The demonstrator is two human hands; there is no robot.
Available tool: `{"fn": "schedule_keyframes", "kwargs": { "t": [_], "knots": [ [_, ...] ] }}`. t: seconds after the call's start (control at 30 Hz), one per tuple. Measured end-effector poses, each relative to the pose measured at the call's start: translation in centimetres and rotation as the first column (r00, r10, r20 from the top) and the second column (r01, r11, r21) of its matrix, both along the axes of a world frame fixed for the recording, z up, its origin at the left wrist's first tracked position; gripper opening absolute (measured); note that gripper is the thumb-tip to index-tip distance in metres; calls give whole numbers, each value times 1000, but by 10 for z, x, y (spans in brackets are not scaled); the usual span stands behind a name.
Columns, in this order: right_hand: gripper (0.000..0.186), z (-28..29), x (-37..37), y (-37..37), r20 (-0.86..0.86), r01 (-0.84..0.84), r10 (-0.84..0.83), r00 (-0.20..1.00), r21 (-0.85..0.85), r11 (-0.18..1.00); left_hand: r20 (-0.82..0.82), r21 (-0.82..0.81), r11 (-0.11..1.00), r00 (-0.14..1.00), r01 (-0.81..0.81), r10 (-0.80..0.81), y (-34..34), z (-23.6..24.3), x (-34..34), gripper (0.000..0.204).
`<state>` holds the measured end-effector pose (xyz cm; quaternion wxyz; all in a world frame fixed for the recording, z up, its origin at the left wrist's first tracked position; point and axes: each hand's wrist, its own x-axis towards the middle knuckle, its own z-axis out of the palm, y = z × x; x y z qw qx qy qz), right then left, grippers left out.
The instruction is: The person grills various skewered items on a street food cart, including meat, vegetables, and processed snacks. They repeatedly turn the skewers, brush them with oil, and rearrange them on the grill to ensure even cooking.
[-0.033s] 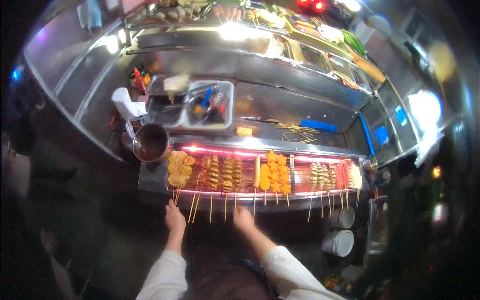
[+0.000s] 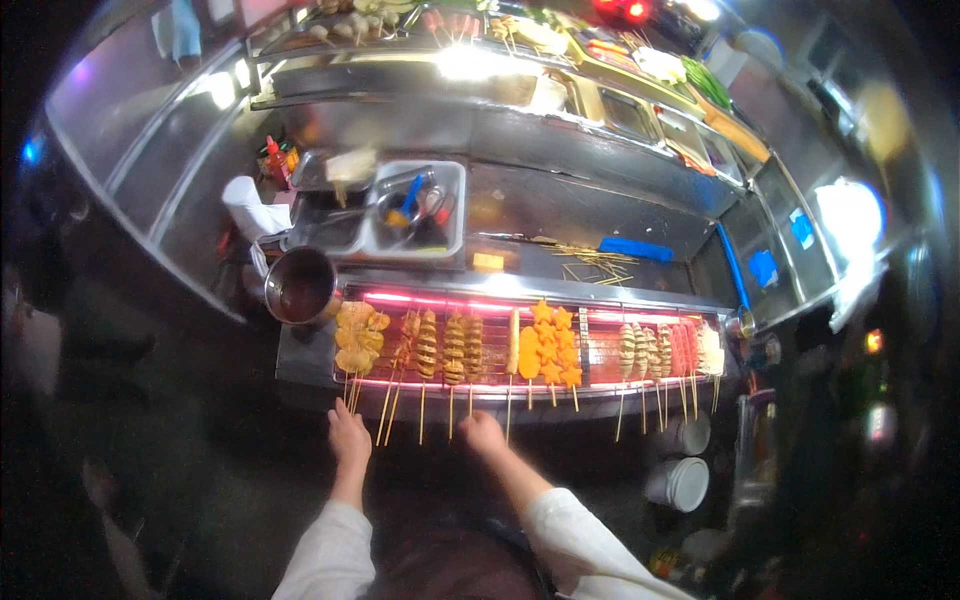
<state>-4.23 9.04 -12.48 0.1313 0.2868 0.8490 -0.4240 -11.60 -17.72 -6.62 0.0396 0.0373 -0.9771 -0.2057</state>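
Skewered slices (image 2: 358, 340) are yellow, skewered stars (image 2: 548, 353) orange.

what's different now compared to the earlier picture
The bare right hand has shifted very slightly left; no grasp or release can be made out. The bare left hand looks almost unmoved. The orange star-shaped pieces on thin sticks, the long pink-lit metal grill and the round dark metal pot stayed as they were.
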Motion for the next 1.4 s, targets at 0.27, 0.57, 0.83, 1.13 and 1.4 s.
{"fn": "schedule_keyframes", "kwargs": {
  "t": [0.27, 0.57, 0.83, 1.13, 1.4],
  "knots": [
    [13, 18, 9, -2, -10, 340, -366, 931, -349, 873, -46, 501, 794, 927, 344, -372, 60, 84, 45, 39],
    [17, 16, 19, 1, -92, 200, -212, 973, -125, 972, 386, 462, 883, 878, 83, -284, 137, 7, 46, 33],
    [18, -23, 24, 11, -25, 311, -328, 944, -259, 914, 485, 777, 547, 851, -312, -203, 173, 0, 32, 15],
    [24, 44, 8, 6, -20, 139, -139, 990, 4, 990, 432, 652, 725, 894, -222, -115, 171, 2, 53, 22],
    [21, 162, -16, -22, -262, -79, 175, 949, 338, 938, -46, 314, 897, 949, 310, -312, 94, 47, 47, 32]
  ]
}}
